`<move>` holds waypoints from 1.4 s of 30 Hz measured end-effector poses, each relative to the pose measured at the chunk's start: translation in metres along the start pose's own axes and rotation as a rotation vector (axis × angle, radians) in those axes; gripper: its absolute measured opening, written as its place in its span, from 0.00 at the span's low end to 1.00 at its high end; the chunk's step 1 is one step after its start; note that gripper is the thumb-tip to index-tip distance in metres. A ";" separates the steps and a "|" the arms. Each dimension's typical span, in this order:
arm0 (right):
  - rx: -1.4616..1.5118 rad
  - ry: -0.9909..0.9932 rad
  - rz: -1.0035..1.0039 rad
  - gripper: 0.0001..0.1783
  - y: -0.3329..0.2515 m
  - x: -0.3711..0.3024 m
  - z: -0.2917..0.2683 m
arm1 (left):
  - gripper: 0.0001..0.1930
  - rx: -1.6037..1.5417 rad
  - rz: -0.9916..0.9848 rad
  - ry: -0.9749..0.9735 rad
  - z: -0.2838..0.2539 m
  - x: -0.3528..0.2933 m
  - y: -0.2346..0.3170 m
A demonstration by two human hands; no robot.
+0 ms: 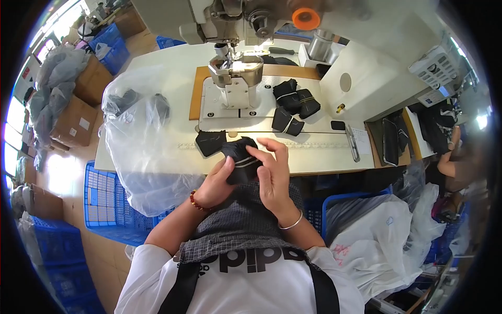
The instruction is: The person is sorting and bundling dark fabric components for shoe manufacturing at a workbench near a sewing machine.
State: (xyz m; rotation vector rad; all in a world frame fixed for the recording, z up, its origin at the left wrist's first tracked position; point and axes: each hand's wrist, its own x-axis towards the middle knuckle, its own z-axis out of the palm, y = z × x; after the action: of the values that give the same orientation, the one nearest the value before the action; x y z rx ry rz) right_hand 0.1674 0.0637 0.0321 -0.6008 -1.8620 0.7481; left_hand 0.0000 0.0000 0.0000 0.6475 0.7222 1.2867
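Note:
A banded bundle of black fabric pieces is held over the table's front edge, a pale band around its middle. My left hand is closed around its left side, thumb on top. My right hand is at the bundle's right side, index finger touching it and the other fingers apart. Just left of the bundle lies a flat black fabric piece on the table. More banded black bundles rest to the right of the sewing machine's metal post.
A clear plastic bag with dark pieces hangs over the table's left edge. Blue crates stand below on both sides. Scissors-like metal clips and a phone lie at the right. Another person's arm shows far right.

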 end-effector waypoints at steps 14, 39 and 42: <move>-0.142 0.004 -0.196 0.09 -0.012 -0.008 -0.011 | 0.37 0.307 -0.177 -0.142 -0.002 -0.020 0.032; 0.630 -0.255 0.015 0.07 0.018 -0.005 -0.085 | 0.54 0.834 -0.314 -0.481 -0.004 0.036 0.065; 0.518 -0.030 0.168 0.06 0.011 -0.001 -0.089 | 0.58 0.407 -0.249 -0.383 -0.010 0.039 0.068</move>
State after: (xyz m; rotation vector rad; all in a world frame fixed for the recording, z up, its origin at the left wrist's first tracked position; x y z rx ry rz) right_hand 0.2509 0.0905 0.0514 -0.4117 -1.5648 1.3018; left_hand -0.0446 0.0500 0.0422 1.0644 0.7222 0.7584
